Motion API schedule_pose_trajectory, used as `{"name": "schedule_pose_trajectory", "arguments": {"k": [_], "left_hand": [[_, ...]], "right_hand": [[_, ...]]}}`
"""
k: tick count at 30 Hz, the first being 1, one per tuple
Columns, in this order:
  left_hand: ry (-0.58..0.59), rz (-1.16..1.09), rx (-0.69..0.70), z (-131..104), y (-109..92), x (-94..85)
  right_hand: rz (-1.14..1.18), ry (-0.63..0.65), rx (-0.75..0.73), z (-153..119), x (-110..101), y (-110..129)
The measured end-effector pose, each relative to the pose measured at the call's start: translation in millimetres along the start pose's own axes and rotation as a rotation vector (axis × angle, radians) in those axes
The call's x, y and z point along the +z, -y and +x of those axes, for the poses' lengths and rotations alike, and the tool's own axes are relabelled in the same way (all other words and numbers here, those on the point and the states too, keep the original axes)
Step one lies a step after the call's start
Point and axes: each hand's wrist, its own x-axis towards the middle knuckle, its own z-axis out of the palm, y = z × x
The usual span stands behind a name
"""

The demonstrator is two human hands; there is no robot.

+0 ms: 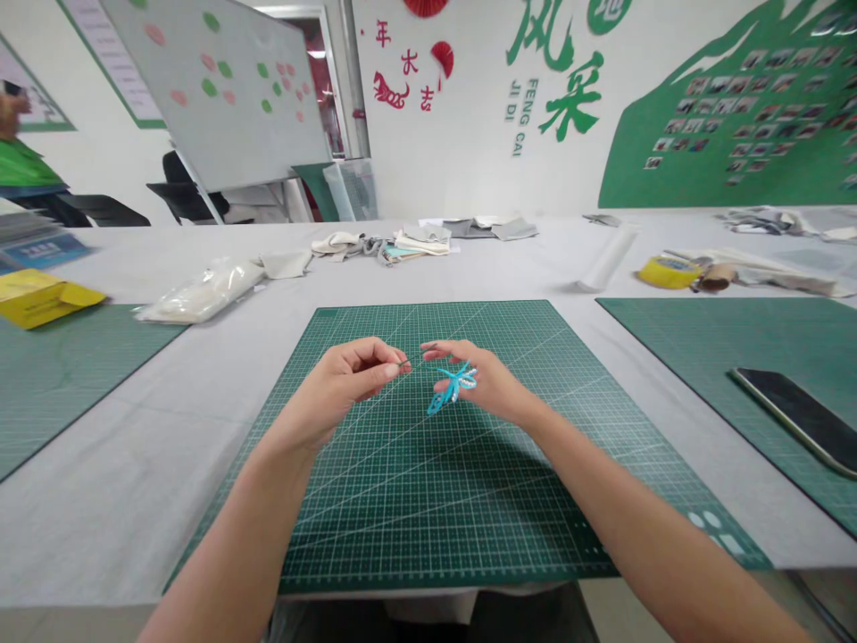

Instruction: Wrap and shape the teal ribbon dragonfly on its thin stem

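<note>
Above the green cutting mat (428,500), my left hand (354,375) pinches a thin dark strand between thumb and fingertips. Facing it, my right hand (475,375) has its fingers stretched towards the left and slightly apart. A blue butterfly-shaped ornament (455,384) with pale beads or edging is at the right palm, in front of the fingers. The strand seems to run from the left fingertips towards the right fingertips; how it joins the ornament is too small to tell. Whether the right fingers grip the ornament is unclear.
A phone (803,415) lies on the right-hand mat. Yellow tape (669,271) and a white roll (608,257) are behind it. At the left are a yellow box (44,297) and a plastic bag (204,292). Fabric pieces (421,238) lie farther back. A person in green (27,165) stands far left.
</note>
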Motion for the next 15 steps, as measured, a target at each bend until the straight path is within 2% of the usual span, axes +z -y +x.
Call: {"name": "schedule_pose_trajectory", "arguments": {"k": [3,5,8,15], "left_hand": [[-0.015,-0.034,-0.037,1.4,1.7,0.4],[-0.015,-0.032,-0.052,1.9,1.7,1.0],[-0.007,-0.019,-0.085,2.4,1.8,1.8],[0.03,0.015,-0.138,4.3,6.4,4.2]], "right_hand": [[0.353,0.064,0.148,-2.3,10.7,8.7],[0.5,0.014,0.209,-2.5,12.9,11.5],[0.546,-0.1,0.201,-1.4,11.1,12.4],[0.595,-0.202,0.216,0.1,10.3,8.4]]}}
